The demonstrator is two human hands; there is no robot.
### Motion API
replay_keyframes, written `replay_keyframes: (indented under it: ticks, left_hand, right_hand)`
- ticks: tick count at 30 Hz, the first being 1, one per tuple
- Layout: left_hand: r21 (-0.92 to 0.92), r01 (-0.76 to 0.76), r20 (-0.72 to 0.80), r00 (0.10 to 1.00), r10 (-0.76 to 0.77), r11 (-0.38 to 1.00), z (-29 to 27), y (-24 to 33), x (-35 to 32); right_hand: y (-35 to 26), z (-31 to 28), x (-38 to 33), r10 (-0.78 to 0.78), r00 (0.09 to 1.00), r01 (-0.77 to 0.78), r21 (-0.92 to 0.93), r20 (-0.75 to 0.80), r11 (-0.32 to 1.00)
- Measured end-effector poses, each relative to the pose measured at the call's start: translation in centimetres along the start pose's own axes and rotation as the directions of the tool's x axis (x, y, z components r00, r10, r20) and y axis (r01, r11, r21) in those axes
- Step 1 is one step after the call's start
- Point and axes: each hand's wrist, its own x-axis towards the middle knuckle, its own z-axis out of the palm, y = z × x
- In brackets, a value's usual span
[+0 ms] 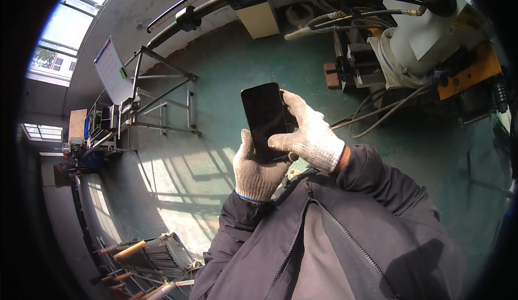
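A black smartphone (pixel 264 111) with a dark screen is held in front of my chest, slightly tilted. My left hand (pixel 257 171), in a white knitted glove with a blue cuff edge, grips its lower end, the thumb along the left side. From the right, my right hand (pixel 313 133), gloved the same way, wraps the phone's edge. Its thumb lies over the lower part of the screen and its fingers reach up the right side. The phone's back and the fingers behind it are hidden.
At the left a metal frame (pixel 162 106) carries a whiteboard (pixel 114 72). A machine with a pale housing (pixel 410 43) stands at the upper right, hoses (pixel 388 108) trailing on the green floor (pixel 216 62). Lower left is a rack with rolls (pixel 131 250). A pale box (pixel 258 20) sits by the wall.
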Motion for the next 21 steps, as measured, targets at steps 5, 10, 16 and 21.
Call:
replay_keyframes:
  ticks: [5, 10, 16, 21]
  left_hand:
    - [0.065, -0.001, 0.064, 0.998, -0.004, 0.998, -0.5, -0.4, 0.5]
    - [0.032, -0.002, 0.067, 0.998, 0.0, 0.999, -0.6, -1.1, 0.6]
    - [0.083, 0.062, 0.14, 0.987, -0.073, 0.995, -0.9, -1.7, 1.0]
    - [0.098, 0.17, 0.22, 0.957, -0.188, 0.98, -0.8, -1.4, 1.2]
  right_hand:
    - [1.6, 2.2, -1.4, 0.022, 0.995, -0.05, -0.292, -0.101, 0.955]
    - [2.6, 2.0, 0.0, -0.125, 0.919, 0.069, -0.16, -0.373, 0.985]
    - [3.0, 0.7, 1.6, -0.22, 0.843, 0.303, 0.095, -0.491, 0.948]
    - [2.9, -0.9, 1.3, -0.196, 0.923, 0.27, 0.194, -0.331, 0.943]
